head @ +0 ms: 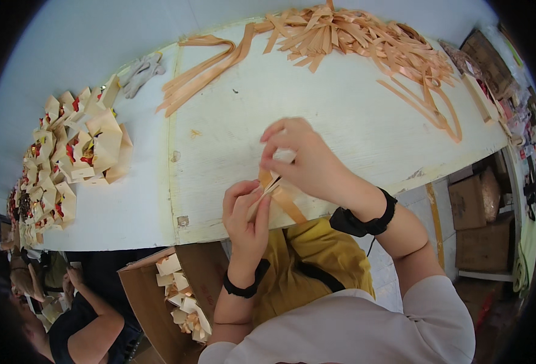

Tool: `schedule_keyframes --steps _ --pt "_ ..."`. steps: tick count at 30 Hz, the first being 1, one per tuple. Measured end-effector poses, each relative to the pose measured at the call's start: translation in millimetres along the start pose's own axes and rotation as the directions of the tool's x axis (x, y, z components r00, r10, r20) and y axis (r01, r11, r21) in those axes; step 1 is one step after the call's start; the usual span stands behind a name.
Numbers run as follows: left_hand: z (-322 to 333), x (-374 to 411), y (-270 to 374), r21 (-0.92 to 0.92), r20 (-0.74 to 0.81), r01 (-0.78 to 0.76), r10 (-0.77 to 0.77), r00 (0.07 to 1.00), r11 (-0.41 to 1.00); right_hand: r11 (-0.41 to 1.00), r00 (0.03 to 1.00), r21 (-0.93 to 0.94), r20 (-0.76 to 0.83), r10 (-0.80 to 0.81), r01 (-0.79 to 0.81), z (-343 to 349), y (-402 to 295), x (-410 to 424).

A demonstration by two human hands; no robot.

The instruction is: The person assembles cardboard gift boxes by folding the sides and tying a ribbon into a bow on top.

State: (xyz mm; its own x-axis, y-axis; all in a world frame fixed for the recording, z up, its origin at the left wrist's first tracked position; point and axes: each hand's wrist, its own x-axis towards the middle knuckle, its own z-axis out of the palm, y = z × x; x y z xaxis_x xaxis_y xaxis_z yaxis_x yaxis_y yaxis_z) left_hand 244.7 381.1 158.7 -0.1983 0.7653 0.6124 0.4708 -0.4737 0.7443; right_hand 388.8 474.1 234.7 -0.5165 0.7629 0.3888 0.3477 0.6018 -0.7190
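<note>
My left hand (246, 211) grips a small cream paperboard box (255, 205), seen nearly edge-on and partly hidden by the fingers. A peach satin ribbon (290, 207) runs from this box down to the table's front edge. Just above, my right hand (297, 152) is blurred, its thumb and index fingertips together at the upper part of the ribbon. The fingers cover where that ribbon end stops.
Peach ribbons (340, 36) lie heaped along the white table's (231, 136) back edge. Open cream boxes (81, 150) with red and gold contents crowd the left, near grey gloves (141, 75). A carton (154, 300) of ribboned boxes stands below; another person (90, 318) works at lower left.
</note>
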Motion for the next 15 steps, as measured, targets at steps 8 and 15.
schedule_keyframes --steps 8,15 --pt "0 1 2 -0.014 0.010 -0.014 0.014 1.000 1.000 0.777 0.752 0.434 -0.655 -0.074 0.455 -78 -27 2" --pt "-8 13 8 0.020 0.014 -0.053 0.053 0.999 0.998 0.760 0.753 0.623 -0.586 0.298 0.185 -102 27 -64"
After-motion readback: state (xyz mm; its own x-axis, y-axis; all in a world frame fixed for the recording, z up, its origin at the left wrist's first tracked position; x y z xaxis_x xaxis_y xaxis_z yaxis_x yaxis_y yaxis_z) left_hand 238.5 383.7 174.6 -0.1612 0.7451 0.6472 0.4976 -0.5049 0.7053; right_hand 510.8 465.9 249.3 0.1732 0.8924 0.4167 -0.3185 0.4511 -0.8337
